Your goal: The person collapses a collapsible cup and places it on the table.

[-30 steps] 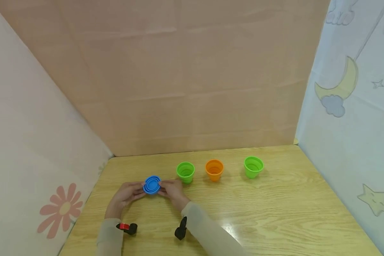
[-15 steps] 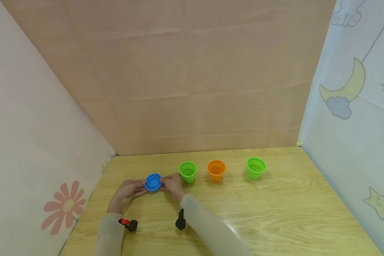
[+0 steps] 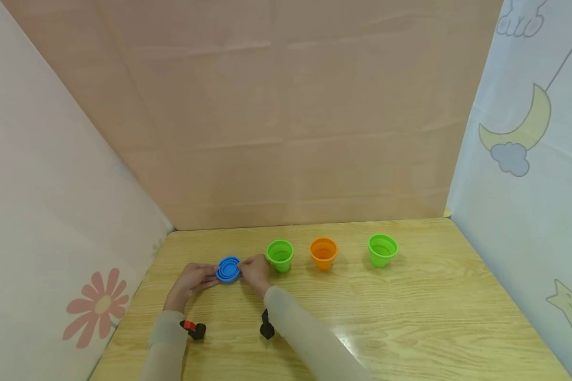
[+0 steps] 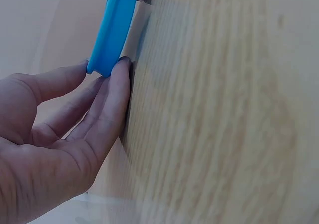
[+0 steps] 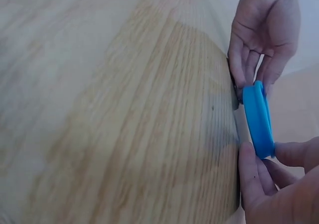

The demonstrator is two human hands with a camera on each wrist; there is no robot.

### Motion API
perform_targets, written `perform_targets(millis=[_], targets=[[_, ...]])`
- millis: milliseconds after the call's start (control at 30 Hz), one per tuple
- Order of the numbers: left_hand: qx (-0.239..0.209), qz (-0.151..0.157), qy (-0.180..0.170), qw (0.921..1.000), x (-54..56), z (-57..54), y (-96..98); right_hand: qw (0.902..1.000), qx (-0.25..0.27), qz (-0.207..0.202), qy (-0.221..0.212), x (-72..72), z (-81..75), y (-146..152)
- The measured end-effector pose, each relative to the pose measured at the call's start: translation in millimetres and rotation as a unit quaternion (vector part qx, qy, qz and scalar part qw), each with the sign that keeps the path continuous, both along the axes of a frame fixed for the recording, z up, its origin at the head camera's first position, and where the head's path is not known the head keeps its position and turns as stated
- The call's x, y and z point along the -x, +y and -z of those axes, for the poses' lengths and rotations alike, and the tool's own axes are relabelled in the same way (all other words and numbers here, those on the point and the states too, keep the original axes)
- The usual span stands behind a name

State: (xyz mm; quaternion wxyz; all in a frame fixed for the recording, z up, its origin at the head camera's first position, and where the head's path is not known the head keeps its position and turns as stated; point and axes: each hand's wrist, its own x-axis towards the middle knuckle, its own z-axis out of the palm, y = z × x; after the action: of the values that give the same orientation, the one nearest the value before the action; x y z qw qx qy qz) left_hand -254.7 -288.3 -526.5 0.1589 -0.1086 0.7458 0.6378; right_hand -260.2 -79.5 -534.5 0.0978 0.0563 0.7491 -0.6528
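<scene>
A blue collapsible cup [image 3: 228, 270], folded flat into a ringed disc, is held between both hands just above the table at the left. My left hand [image 3: 193, 279] pinches its left edge, thumb on the rim and fingers beneath, as the left wrist view shows on the blue cup [image 4: 113, 32]. On the opposite edge, my right hand [image 3: 256, 272] pinches it the same way; in the right wrist view both hands meet the cup's side [image 5: 257, 120]. Close beside the right hand stands an expanded green cup [image 3: 280, 255].
Farther right along the wooden table [image 3: 410, 307] stand an upright orange cup [image 3: 323, 254] and another green cup [image 3: 383, 250]. A brown sheet [image 3: 286, 116] hangs behind the table. Patterned white panels flank it, one with a flower [image 3: 102, 304], the other with a moon [image 3: 524, 121].
Both hands have shifted slightly away from the body with the blue cup, keeping their pinch on it. The whole head view has shifted a little. The other cups stay where they stand.
</scene>
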Motion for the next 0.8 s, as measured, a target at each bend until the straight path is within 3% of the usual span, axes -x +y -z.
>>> perform_targets(millis=[333,600,800], targets=[[0.024,-0.014,-0.012,0.9995,2.6,-4.4,0.1,0.9987,-0.034,-0.004,0.037,4.6,4.0,-3.1],[0.091,-0.03,-0.004,0.9954,0.3,-9.6,6.2,0.9982,-0.047,-0.013,0.035,6.4,7.7,-3.3],[0.153,-0.039,0.011,0.9874,2.2,-11.3,12.0,0.9983,-0.041,-0.02,0.036,6.4,3.9,0.0]])
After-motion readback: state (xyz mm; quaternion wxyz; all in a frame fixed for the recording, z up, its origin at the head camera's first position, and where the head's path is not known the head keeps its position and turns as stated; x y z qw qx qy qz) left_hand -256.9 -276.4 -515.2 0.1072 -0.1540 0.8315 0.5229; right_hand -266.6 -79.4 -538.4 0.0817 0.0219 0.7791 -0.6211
